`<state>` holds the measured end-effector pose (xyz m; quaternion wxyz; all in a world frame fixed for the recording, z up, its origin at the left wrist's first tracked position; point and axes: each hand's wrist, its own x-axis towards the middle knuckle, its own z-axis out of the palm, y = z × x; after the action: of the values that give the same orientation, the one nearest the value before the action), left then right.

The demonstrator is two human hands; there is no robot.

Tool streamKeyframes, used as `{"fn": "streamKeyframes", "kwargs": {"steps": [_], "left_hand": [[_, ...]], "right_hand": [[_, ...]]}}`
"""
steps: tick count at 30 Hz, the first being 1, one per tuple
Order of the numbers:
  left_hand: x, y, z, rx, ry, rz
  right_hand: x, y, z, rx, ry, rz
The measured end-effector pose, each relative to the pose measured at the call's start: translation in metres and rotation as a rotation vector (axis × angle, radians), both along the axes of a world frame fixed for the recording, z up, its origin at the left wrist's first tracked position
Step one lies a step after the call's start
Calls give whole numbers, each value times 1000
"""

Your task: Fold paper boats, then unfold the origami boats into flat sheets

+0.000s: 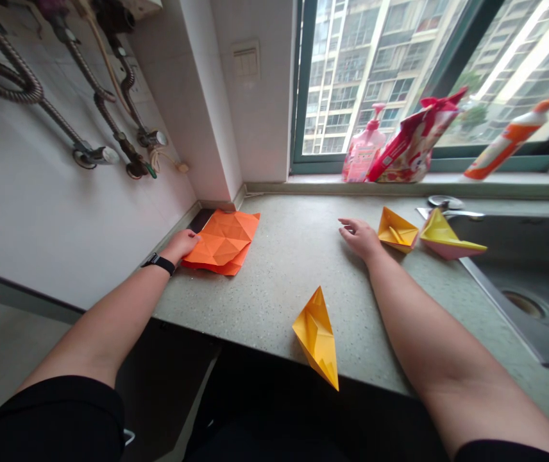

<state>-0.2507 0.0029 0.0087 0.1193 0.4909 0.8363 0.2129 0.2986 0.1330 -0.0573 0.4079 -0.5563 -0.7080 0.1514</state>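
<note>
My left hand [181, 245] rests at the near left edge of a sheet of creased orange origami paper [221, 240], its fingertips on the paper. The sheet lies partly unfolded on a speckled stone countertop [274, 282]. My right hand [361, 237] lies flat on the counter with its fingers spread, touching nothing that I can see. Just to its right sits a yellow-orange paper boat [397, 230], and beyond that a yellow and pink paper boat [447, 236]. A third, larger yellow paper boat [317, 337] lies on its side at the counter's front edge, between my arms.
A steel sink [524, 301] with a tap [447, 208] adjoins the counter on the right. On the windowsill stand a pink pump bottle [363, 151], a red and white bag [413, 141] and an orange-capped bottle [510, 138]. Braided hoses [96, 109] hang on the left wall.
</note>
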Motion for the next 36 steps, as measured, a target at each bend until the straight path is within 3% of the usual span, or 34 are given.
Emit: {"fn": "streamKeyframes", "kwargs": {"steps": [2,7,11,17,24,36], "left_hand": [[0,-3,3,-10,66,-11],[17,-4,14,87,450,-146],[53,12,20,96,447,-327],[95,30,15,-90,438,-570],[95,22,-10,-225,376,-544],[95,23,-19,-225,387,-511]], "right_hand": [[0,0,0,-1,11,6],[0,1,-2,1,34,5],[1,2,-3,1,31,3],[2,0,-1,-5,30,7],[0,0,-1,-14,15,-6],[2,0,-1,-9,6,4]]}}
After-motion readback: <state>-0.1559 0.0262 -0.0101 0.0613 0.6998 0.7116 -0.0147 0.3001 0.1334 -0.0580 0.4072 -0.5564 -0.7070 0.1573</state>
